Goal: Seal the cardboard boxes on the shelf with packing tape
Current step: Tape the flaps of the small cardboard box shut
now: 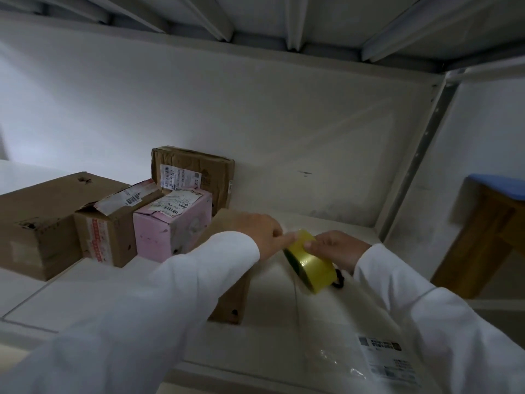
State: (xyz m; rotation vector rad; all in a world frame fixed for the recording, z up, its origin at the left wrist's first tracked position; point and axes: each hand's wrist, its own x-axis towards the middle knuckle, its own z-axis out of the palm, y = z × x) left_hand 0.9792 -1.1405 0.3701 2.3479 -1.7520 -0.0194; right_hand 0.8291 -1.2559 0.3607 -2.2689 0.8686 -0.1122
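Observation:
A yellowish roll of packing tape stands on edge on top of a white box on the shelf. My right hand grips the roll from the right side. My left hand reaches over a brown cardboard box, its thumb stretched out to touch the roll's far edge. Both arms wear white sleeves. The brown box under my left arm is mostly hidden.
To the left stand a pink box, a small brown box with red tape, a large brown box and one upright at the back. A wooden stool stands right of the shelf post.

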